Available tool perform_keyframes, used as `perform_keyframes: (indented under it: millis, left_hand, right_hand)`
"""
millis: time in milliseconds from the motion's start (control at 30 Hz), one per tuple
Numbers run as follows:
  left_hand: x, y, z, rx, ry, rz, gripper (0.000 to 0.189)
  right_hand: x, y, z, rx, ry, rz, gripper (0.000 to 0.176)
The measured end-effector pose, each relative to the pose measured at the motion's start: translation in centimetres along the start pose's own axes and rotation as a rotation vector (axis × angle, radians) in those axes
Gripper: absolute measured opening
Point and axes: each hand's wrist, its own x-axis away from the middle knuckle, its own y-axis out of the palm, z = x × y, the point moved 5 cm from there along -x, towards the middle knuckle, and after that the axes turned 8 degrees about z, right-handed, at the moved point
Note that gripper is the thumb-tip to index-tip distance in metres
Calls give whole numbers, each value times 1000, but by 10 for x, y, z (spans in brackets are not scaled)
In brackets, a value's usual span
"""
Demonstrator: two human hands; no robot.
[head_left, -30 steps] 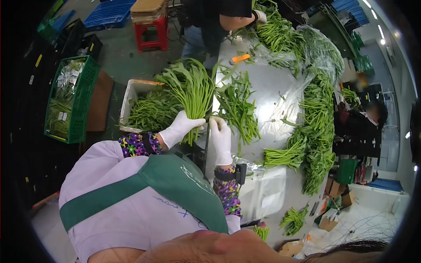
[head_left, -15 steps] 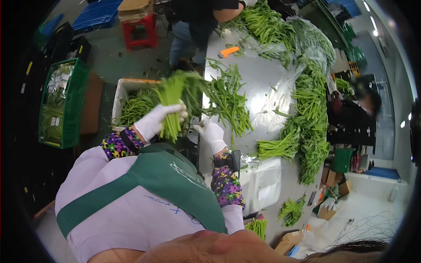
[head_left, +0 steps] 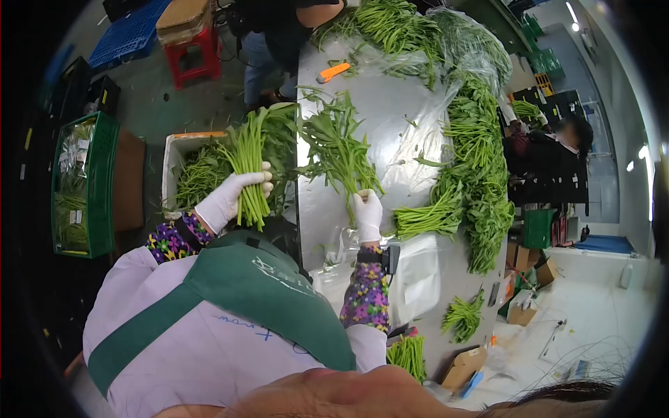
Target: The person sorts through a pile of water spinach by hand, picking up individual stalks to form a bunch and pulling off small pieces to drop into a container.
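Observation:
My left hand [head_left: 231, 197], in a white glove, is wrapped round a bunch of water spinach [head_left: 252, 164]. The bunch's cut stem ends point down towards my apron, and its leaves fan out beyond the table's left edge. My right hand [head_left: 368, 217], also gloved in white, is closed at the stem ends of a loose heap of water spinach [head_left: 339, 143] on the metal table [head_left: 390, 104]. Its fingertips pinch the stems there. To its right lies a bundle of water spinach [head_left: 426, 217] with the stems towards me.
A white box [head_left: 169, 174] of greens stands left of the table. An orange knife [head_left: 334, 72] lies near the far end. Long piles of greens [head_left: 481, 153] and clear plastic line the right side. Plastic bags [head_left: 418, 275] lie near my right forearm. Two other people stand nearby.
My right hand has moved from the table's edge to the right, onto the stems of the loose heap. My left hand still holds its bunch, now steadier and slightly further left in view.

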Motion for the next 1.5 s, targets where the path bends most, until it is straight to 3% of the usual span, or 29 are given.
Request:
perform_keyframes:
  millis: [33, 100, 133, 167, 233, 267, 300, 367, 500, 567, 633, 767, 833, 900, 967, 1067, 1133, 1167, 1233, 1267, 1300, 1367, 1500]
  left_hand:
    - [3, 6, -3, -92, 8, 39, 34]
    - [0, 11, -11, -40, -12, -21, 31]
    - [-3, 13, -14, -42, -14, -23, 31]
    - [-5, 14, -17, -62, -20, -16, 31]
    - [-5, 16, -23, -92, -31, -10, 30]
    - [-7, 17, -24, -112, -34, 31, 29]
    - [-7, 17, -26, -129, -34, 76, 29]
    - [-10, 23, -32, -153, -35, 119, 28]
    - [-26, 42, -46, -299, 28, 97, 25]
    - [-31, 55, -53, -366, 112, 27, 25]
    - [-31, 66, -57, -391, 201, 15, 25]
    - [-25, 66, -54, -418, 258, 57, 24]
    - [-19, 62, -51, -451, 202, 43, 23]
    - [-11, 63, -53, -474, 114, 14, 23]
    - [-12, 59, -52, -488, 131, 18, 22]
    - [-24, 35, -46, -303, 46, 220, 21]
    - [-17, 33, -30, -221, 14, 228, 24]
    - [-15, 30, -23, -210, 20, 217, 25]
    - [-16, 20, -16, -270, 112, 178, 25]
    - [-16, 20, -12, -335, 194, 128, 26]
    - [-13, 20, -9, -338, 196, 125, 26]
    - [-2, 24, -7, -525, 240, 49, 26]
    - [8, 27, -15, -641, 269, -55, 22]
  right_hand:
    - [4, -5, -2, 0, 5, 5, 16]
    - [22, -2, -9, -1031, 416, -228, 14]
    - [32, -3, -21, -1369, 538, -162, 14]
    - [35, -2, -16, -1369, 540, -160, 14]
    - [46, 7, -4, -564, 424, -356, 13]
    - [52, 9, 1, -811, 553, -346, 12]
    - [54, 2, -8, -814, 553, -344, 12]
    - [63, -16, -46, -1494, 558, -356, 15]
    - [74, -6, -70, -1305, 406, -348, 10]
    - [83, 2, -85, -1209, 437, -331, 10]
    - [87, 1, -105, -665, 121, -121, 12]
    - [96, 8, -113, -553, 88, -121, 17]
    - [82, 6, -111, -606, 152, -119, 18]
    - [74, 2, -124, -812, 372, -231, 18]
    - [70, 18, -115, -903, 388, -299, 18]
    - [76, 14, -129, -1133, 317, -432, 20]
    - [92, 10, -144, -1672, 387, -695, 19]
    - [88, 13, -142, -1670, 383, -714, 19]
    - [80, 35, -107, -711, 221, -652, 19]
    - [68, 38, -92, -145, -305, -201, 21]
    - [64, 35, -101, -147, -305, -197, 21]
    - [52, 25, -125, -634, 157, -362, 23]
    - [34, 19, -157, -794, 210, -466, 21]
